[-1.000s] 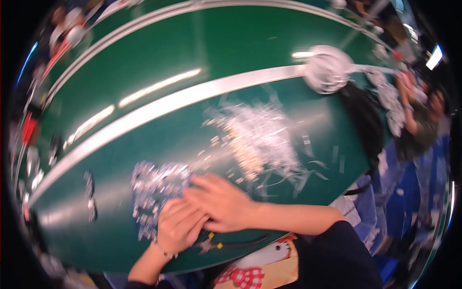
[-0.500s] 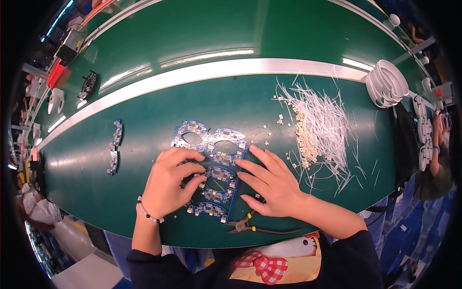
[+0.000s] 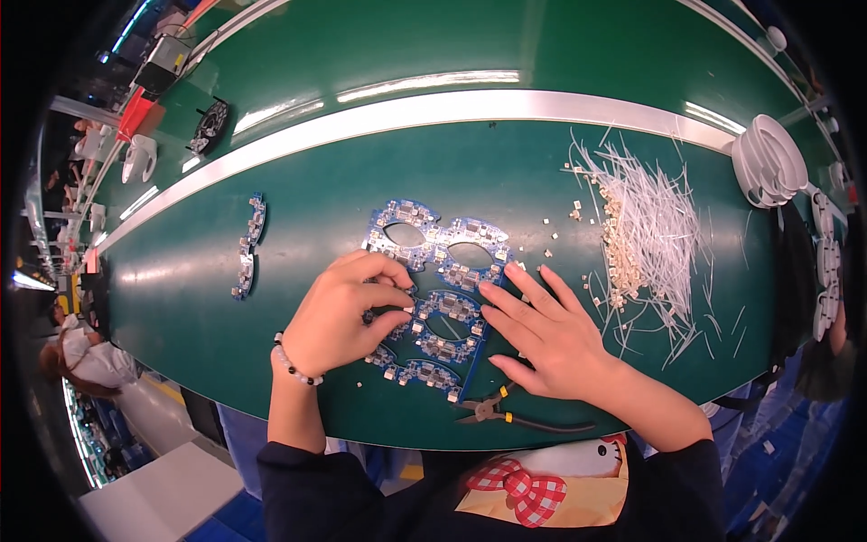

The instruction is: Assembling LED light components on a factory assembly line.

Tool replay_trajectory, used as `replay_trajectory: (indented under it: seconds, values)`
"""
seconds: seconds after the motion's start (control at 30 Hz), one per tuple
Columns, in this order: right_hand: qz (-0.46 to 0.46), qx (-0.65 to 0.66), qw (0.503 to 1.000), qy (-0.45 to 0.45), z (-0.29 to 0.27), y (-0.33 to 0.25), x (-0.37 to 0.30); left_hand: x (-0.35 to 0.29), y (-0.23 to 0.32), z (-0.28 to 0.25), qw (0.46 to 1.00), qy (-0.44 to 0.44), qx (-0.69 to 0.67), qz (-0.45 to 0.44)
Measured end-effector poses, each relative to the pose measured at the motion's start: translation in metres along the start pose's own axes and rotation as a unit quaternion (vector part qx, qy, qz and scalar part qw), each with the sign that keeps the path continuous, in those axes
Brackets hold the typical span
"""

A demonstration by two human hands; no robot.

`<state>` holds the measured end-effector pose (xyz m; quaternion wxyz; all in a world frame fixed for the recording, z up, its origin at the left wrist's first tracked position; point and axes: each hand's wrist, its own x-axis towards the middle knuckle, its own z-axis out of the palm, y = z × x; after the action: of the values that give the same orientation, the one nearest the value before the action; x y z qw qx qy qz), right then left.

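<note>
A blue circuit board panel [image 3: 449, 312] with oval cut-outs and many small white connectors lies on the green bench before me. My left hand [image 3: 354, 303] bends over its left side, with thumb and forefinger pinched together at a board section. Whatever sits between those fingertips is too small to make out. Over the panel's right edge my right hand [image 3: 551, 334] lies with fingers spread, the fingertips resting on the board. Just below the right hand, a pair of cutting pliers [image 3: 488, 409] with dark handles lies with its jaws pointing left.
A narrow separate circuit board strip [image 3: 250, 246] lies to the left. On the right is a heap of white cable ties or thin strips [image 3: 655, 230], with small cream connectors [image 3: 621, 257] along its left side. White round containers [image 3: 768, 163] stand at the far right.
The whole scene has shifted right and slightly up in the picture as the view turned. Both hands stay at the same places on the panel, with little finger movement visible.
</note>
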<state>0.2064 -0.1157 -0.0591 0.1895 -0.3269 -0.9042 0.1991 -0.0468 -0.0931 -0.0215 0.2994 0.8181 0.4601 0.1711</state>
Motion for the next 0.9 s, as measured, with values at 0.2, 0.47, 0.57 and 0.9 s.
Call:
replay_trajectory:
  seconds: [0.2,0.47,0.57,0.9]
  values:
    - [0.002,0.005,1.000,0.004,0.004,0.007,0.003,0.008,-0.001,0.004,0.999,0.006,0.038,0.010]
    - [0.000,-0.018,1.000,-0.007,-0.003,0.003,0.007,0.003,0.002,-0.001,0.996,0.018,0.074,0.046]
    - [-0.005,-0.026,1.000,-0.007,0.002,0.001,0.003,-0.007,-0.005,0.006,0.994,0.009,0.091,0.062]
    - [-0.012,-0.018,1.000,0.017,-0.003,-0.007,-0.001,-0.013,-0.001,0.016,0.994,0.010,0.094,0.057]
